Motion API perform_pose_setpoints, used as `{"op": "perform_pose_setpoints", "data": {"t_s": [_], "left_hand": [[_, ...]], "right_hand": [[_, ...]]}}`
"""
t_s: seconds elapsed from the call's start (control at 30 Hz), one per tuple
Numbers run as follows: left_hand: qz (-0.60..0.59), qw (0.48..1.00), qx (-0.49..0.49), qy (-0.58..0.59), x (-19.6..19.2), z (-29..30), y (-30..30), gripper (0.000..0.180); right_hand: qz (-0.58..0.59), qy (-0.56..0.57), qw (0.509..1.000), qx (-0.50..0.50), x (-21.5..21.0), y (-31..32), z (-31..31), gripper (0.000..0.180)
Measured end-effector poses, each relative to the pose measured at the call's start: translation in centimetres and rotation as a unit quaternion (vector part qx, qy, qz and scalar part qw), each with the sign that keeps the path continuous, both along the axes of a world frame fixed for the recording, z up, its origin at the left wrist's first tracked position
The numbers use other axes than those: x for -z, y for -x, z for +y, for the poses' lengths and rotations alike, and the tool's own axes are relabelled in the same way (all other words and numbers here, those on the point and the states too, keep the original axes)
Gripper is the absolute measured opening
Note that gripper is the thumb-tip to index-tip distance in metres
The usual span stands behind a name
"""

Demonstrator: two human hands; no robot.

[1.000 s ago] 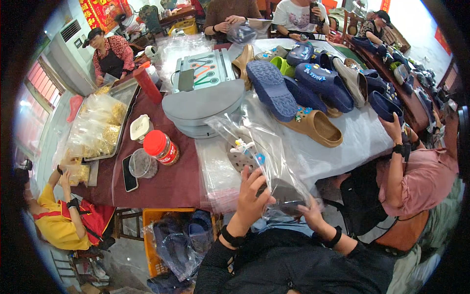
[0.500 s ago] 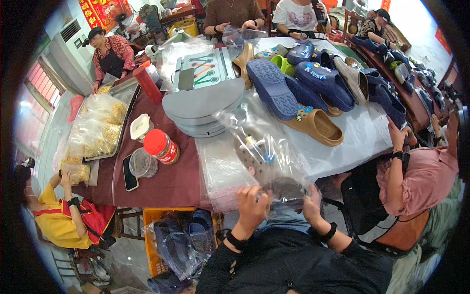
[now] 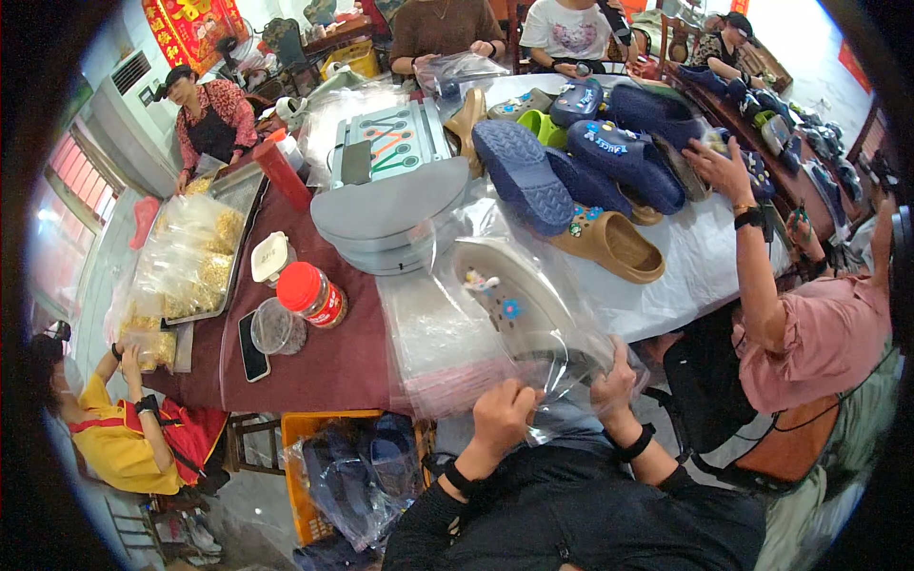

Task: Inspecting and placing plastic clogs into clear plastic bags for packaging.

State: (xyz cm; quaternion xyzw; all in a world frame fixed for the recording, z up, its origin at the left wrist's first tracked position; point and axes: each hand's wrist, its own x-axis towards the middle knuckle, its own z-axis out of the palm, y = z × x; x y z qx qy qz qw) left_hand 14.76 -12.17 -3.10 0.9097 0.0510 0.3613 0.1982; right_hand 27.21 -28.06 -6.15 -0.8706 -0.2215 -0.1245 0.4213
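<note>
A clear plastic bag (image 3: 571, 314) hangs over the table's near edge with a light grey clog (image 3: 500, 276) inside, its charms, a blue flower among them, showing through the film. My left hand (image 3: 505, 416) is closed in a pinch on the bag's near edge. On the other side, my right hand (image 3: 614, 385) grips the bag by the near end of the clog; the film and glare partly veil its fingers. Under the bag lies a stack of flat clear bags (image 3: 428, 343). Just beyond sits a tan clog (image 3: 619, 247) with charms.
Several navy clogs (image 3: 624, 157) are piled behind, where a co-worker's hand (image 3: 719, 171) touches the pile. Left of me stand a red-lidded jar (image 3: 307, 285), a clear tub (image 3: 276, 326) and a phone (image 3: 253, 347). An orange crate (image 3: 301, 485) with bagged navy footwear sits below the table.
The bagged clog has turned so its opening and charms show more plainly. My left hand has moved slightly right and down. The co-worker at right has reached up to the clog pile.
</note>
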Motion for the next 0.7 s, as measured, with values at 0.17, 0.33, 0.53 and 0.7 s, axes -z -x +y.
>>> {"op": "perform_pose_setpoints", "data": {"t_s": [0.17, 0.33, 0.53, 0.7], "left_hand": [[0.016, 0.991, 0.129, 0.035, 0.5, -0.5, -1.1, 0.025], [0.069, 0.993, 0.003, 0.091, 1.9, 0.1, -0.3, 0.013], [-0.069, 0.969, -0.170, 0.164, 2.9, 2.1, 0.9, 0.048], [-0.013, 0.973, -0.062, 0.220, 6.7, 4.6, 2.4, 0.057]], "right_hand": [[0.002, 0.002, 1.000, 0.003, 1.0, -0.9, 0.7, 0.055], [0.080, 0.060, 0.994, -0.037, 1.3, 0.0, 1.3, 0.057], [0.156, 0.008, 0.953, -0.261, -1.2, 3.5, 2.9, 0.090], [0.071, -0.074, 0.921, -0.375, 0.9, 2.7, 4.9, 0.106]]}}
